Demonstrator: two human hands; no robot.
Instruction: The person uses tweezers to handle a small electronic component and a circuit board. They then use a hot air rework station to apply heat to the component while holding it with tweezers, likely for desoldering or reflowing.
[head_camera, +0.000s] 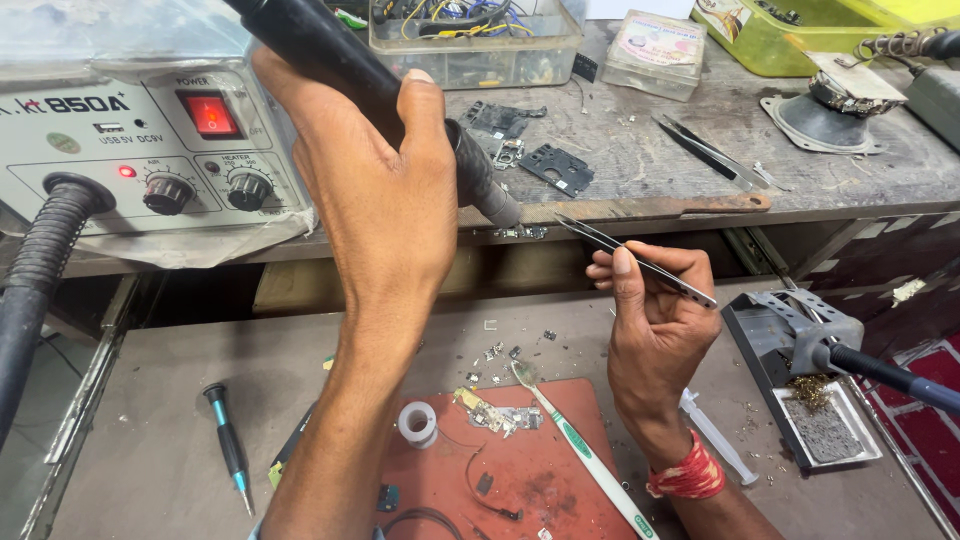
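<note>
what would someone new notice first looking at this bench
The left hand fills the middle of the view, gripping a black hot-air wand that slants down towards the shelf edge. Just right of it, the right hand pinches slim metal tweezers pointing at the wand's nozzle. At far left, a red lit power switch glows on the grey rework station.

You've only got one view, the head cam: it looks steeply down and forward, close over the pull-out tray (200, 400) and the workbench (640, 160) edge.
</note>
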